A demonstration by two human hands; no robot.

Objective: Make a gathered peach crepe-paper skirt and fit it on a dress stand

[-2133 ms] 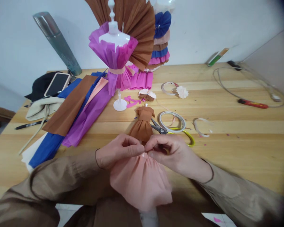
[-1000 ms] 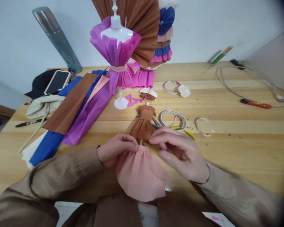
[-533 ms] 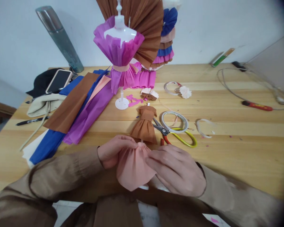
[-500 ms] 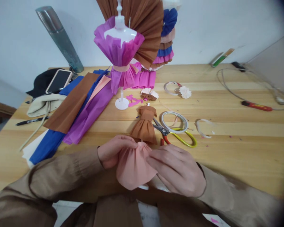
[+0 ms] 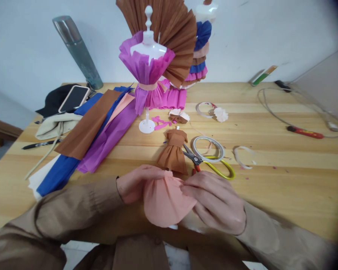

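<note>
A pleated pink paper piece (image 5: pixel 166 204), gathered at its top and fanned out below, hangs between my hands at the table's front edge. My left hand (image 5: pixel 138 182) pinches its gathered top from the left. On the right, my right hand (image 5: pixel 216 200) grips its side edge with thumb and fingers. Just beyond lies a small brown paper dress (image 5: pixel 173 152). Beside the dress are open scissors (image 5: pixel 221 167) with yellow and red handles, partly under a roll of tape (image 5: pixel 207 149).
A white mannequin (image 5: pixel 148 48) in a purple paper dress stands behind. Coloured paper strips (image 5: pixel 87 127), a phone (image 5: pixel 74 99) and a pen (image 5: pixel 39 144) lie left. A bottle (image 5: pixel 80 52) leans on the wall. A red-handled tool (image 5: pixel 305 132) with a cable lies right.
The pink paper's lower right edge has spread out to the right and lifted, along with my right hand. The whole view has shifted slightly.
</note>
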